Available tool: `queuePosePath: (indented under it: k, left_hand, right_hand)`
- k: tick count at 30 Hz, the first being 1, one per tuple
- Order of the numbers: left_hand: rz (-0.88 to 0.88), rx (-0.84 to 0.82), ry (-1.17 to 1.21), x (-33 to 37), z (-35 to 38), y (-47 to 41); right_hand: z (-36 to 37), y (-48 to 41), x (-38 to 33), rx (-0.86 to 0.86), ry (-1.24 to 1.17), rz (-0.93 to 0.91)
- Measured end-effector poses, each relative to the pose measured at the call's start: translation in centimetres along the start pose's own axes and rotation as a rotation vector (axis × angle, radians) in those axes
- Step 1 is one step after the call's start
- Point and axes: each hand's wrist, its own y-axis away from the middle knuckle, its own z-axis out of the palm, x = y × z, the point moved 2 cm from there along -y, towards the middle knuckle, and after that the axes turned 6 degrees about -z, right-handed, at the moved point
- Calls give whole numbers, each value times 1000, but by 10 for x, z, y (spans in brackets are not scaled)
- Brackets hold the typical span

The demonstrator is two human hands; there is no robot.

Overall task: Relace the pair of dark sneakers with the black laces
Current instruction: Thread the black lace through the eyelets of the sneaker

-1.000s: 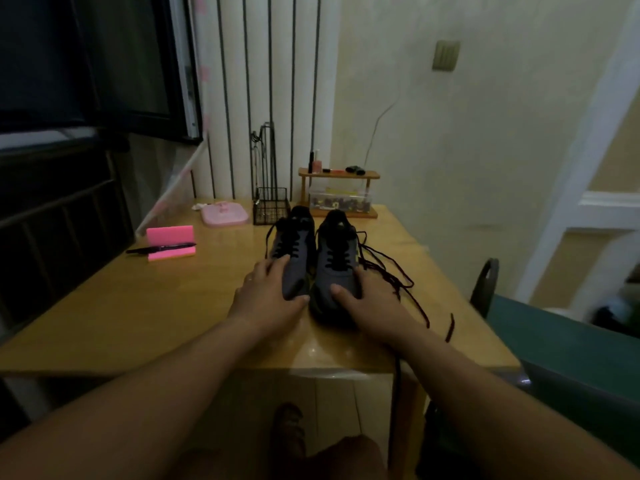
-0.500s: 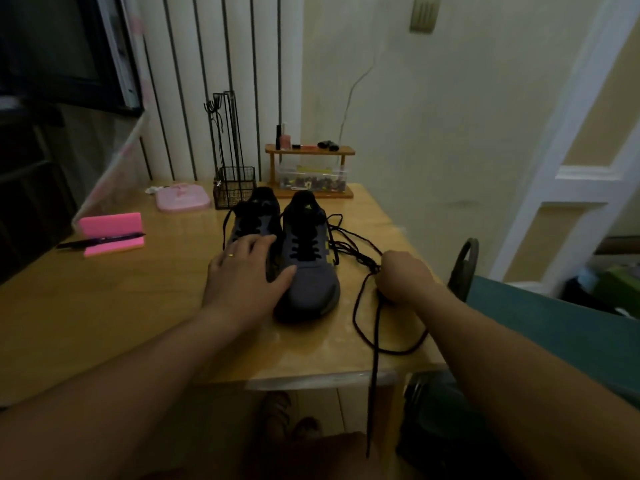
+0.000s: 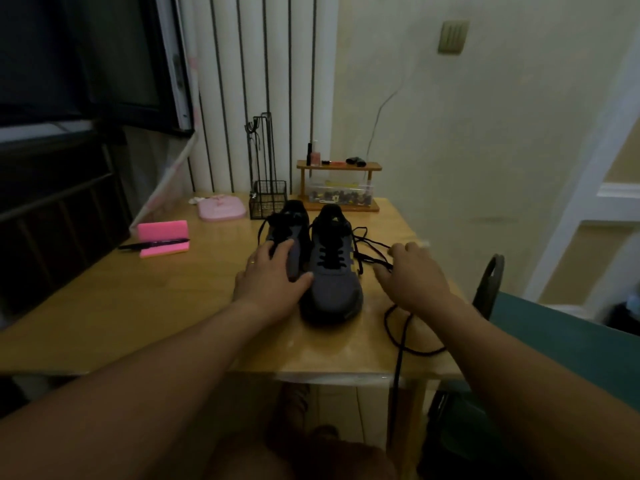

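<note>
Step in hand, as I read it: sort the loose black laces (image 3: 381, 263) before any threading. Left hand (image 3: 273, 284) lies flat on the toe of the left sneaker (image 3: 291, 233), fingers straight, thumb against the right sneaker (image 3: 332, 282) — it pins the pair and grips nothing. Right hand (image 3: 414, 280) is spread and relaxed over the lace tangle just right of that shoe; no pinch visible. The shoes sit side by side mid-table, toes near, heels far. The right one shows lace across its eyelets; the left is too dark to tell. To do it well: find a free tip first and draw slack slowly — one strand loops at the near right and drops over the table (image 3: 121, 306) edge, so it could snag. Press the shoe down while pulling; the top is glossy wood and probably slippery. Far side: wire basket (image 3: 268, 202), wooden shelf (image 3: 339, 166), pink case (image 3: 221, 210). Left: pink pad (image 3: 162, 230) with a pen (image 3: 154, 243). Chair back (image 3: 488, 285) at right. Room is dim.
</note>
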Motion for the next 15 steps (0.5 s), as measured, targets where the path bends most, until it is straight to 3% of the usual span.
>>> queuePosePath:
  k: [4, 7, 15]
  left_hand:
    - [-197, -101, 158, -18, 0, -9]
    - [-185, -67, 192, -27, 2, -13]
    - [-185, 28, 179, -92, -25, -48]
  right_hand:
    - [19, 4, -58, -195, -514, -25]
    - [43, -4, -78, -94, -528, -11]
    - [63, -27, -115, -117, -563, -24]
